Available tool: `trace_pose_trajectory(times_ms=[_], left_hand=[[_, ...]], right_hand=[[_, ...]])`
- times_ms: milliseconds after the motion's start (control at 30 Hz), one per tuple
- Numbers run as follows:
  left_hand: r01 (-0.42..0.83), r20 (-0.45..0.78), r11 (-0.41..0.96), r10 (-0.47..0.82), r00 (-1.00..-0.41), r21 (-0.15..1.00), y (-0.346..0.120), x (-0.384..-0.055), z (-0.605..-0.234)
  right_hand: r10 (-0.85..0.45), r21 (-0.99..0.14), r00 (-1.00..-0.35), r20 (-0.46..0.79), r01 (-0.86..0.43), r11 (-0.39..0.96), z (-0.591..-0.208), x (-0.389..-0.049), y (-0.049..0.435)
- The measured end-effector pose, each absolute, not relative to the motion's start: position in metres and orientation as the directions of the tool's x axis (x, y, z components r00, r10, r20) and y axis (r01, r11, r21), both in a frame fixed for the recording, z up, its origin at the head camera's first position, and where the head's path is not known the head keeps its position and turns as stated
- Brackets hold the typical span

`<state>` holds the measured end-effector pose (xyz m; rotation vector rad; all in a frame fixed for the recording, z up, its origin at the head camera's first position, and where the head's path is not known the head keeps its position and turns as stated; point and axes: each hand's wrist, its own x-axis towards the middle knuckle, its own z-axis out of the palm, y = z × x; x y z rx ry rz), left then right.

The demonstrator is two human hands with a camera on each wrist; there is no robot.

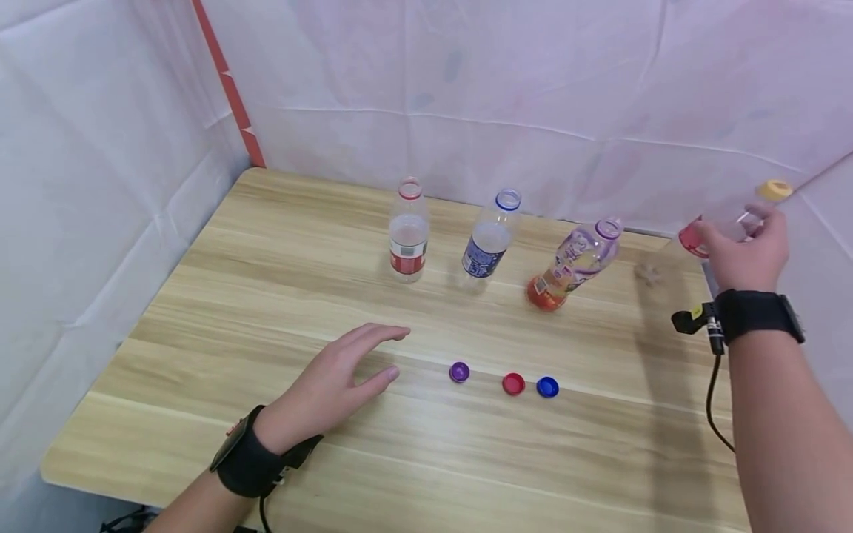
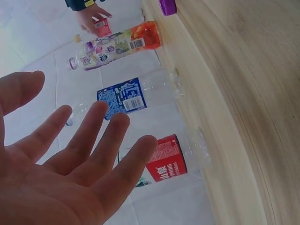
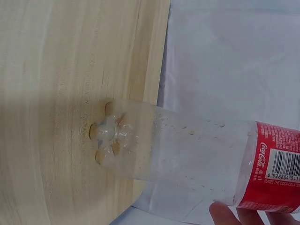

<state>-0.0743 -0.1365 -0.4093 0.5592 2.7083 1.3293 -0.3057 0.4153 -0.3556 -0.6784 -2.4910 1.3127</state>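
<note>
At the back right of the table, my right hand (image 1: 749, 248) grips a clear plastic bottle (image 3: 201, 154) by its red Coca-Cola label. A yellow cap (image 1: 775, 190) is on the bottle's neck, and its base is close to the tabletop. My left hand (image 1: 336, 377) hovers over the middle of the table, fingers extended and thumb apart, holding nothing. Right of it lie a purple cap (image 1: 459, 372), a red cap (image 1: 513, 383) and a blue cap (image 1: 548, 386). Ahead of it stands an uncapped bottle with a red and white label (image 1: 408, 255).
Two more uncapped bottles stand toward the back: one with a blue label (image 1: 484, 255) and one with a purple-patterned wrap and orange-red base (image 1: 546, 292). White sheeting (image 1: 500, 89) hangs behind the wooden table (image 1: 266, 281). Cables run from both wrist straps.
</note>
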Motion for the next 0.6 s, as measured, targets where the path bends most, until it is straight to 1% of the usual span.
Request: trace_pose_trajectory(times_ms=[100, 233, 400, 500, 600], left_hand=[[0.294, 0.096, 0.561, 0.355, -0.93, 0.774, -0.137, -0.074, -0.408], [0.302, 0.101, 0.557, 0.361, -0.927, 0.774, -0.136, -0.074, -0.408], [0.305, 0.106, 0.55, 0.364, -0.925, 0.777, -0.135, -0.075, -0.408], [0.305, 0.104, 0.549, 0.367, -0.925, 0.778, -0.133, -0.075, -0.409], [0.312, 0.108, 0.546, 0.372, -0.922, 0.777, -0.131, -0.075, -0.409]], right_hand=[[0.512, -0.792, -0.859, 0.033, 0.29, 0.538, -0.348, -0.291, 0.409], [0.522, -0.738, -0.848, 0.089, 0.296, 0.607, -0.331, -0.259, 0.401], [0.496, -0.742, -0.859, 0.123, 0.253, 0.621, -0.304, -0.214, 0.382], [0.434, -0.75, -0.881, 0.187, 0.157, 0.642, -0.294, -0.186, 0.366], [0.301, -0.745, -0.911, 0.281, -0.009, 0.667, -0.289, -0.163, 0.348]])
